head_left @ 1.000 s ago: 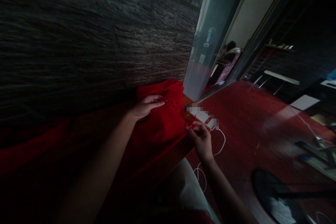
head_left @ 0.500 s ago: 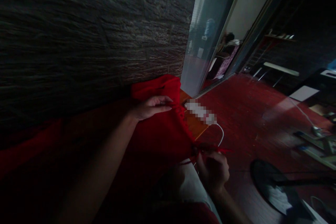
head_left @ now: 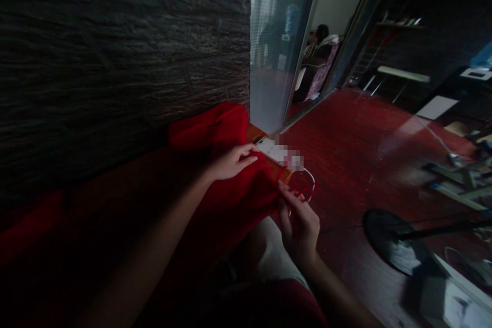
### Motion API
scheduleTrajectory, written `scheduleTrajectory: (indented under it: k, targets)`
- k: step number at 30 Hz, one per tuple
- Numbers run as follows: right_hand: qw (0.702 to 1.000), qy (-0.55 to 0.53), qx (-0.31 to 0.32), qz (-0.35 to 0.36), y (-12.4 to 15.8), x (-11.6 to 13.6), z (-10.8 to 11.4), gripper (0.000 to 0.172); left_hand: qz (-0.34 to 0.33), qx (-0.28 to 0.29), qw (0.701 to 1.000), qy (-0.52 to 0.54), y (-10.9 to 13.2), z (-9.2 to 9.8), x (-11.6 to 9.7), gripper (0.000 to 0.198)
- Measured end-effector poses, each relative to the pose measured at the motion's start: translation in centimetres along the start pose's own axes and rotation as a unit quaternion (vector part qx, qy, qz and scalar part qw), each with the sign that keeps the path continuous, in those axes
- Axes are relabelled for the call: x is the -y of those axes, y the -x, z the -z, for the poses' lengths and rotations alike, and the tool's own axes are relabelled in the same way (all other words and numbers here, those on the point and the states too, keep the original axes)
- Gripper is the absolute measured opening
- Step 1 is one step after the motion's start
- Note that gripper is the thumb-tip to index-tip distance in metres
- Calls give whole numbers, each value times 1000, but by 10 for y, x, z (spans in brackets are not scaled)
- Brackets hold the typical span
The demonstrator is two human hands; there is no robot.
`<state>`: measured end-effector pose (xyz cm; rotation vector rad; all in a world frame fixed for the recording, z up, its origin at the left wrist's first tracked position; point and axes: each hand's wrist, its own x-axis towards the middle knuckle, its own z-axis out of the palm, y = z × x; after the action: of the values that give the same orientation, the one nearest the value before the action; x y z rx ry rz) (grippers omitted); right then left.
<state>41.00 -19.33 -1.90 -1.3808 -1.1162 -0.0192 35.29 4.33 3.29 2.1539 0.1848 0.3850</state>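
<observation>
Dim indoor room, home or small workshop, I'm not managing to tell which: rough block wall is lining one side, red floor is stretching out, person is showing past glass panel.

A dark stone wall fills the left, ending at a glass panel. Through the doorway beside it, a person is near a purple patterned cover. On the bench end lies a white strip (part of it pixelated), with a white cord looping from its far end. Across the red floor stands a pale stool, below a shelf. Nearer, at right, a black pole meets a round base.
</observation>
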Motion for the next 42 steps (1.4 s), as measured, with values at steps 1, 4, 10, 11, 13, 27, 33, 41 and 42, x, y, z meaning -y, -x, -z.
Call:
scheduleTrajectory:
  k: [1, 4, 10, 11, 13, 27, 33, 41, 42]
  targets:
    - [999, 22, 19, 40, 2, 4, 2, 49, -10, 8, 1000, -5, -4, -3, -2, 24]
    - [988, 35, 133, 69, 20, 12, 6, 53, 1, 30, 996, -89, -6, -12, 2, 20]
    - [973, -35, 199, -113, 69, 0, 36, 28, 53, 32, 972, -228, 4, -20, 10, 21]
    - [971, -49, 159, -171, 70, -6, 40, 23, 62, 29, 971, -230, 4, -20, 10, 23]
    - [951, -91, 94, -281, 63, -20, 44, 21, 76, 28, 968, -238, 2, -21, 10, 26]
    - [821, -315, 70, -471, 28, -62, 12, 35, -155, 55, 917, -364, 28, -41, -27, 33]
    - [851, -303, 107, -415, 22, -56, 16, 26, -160, 85, 909, -375, 54, -49, -11, 43]
    - [797, -356, 47, -486, 23, -53, 12, 33, -231, 22, 915, -332, 63, -52, 0, 29]
    - [799, -355, 36, -485, 23, -54, 11, 33, -231, 21, 916, -327, 63, -51, 0, 27]
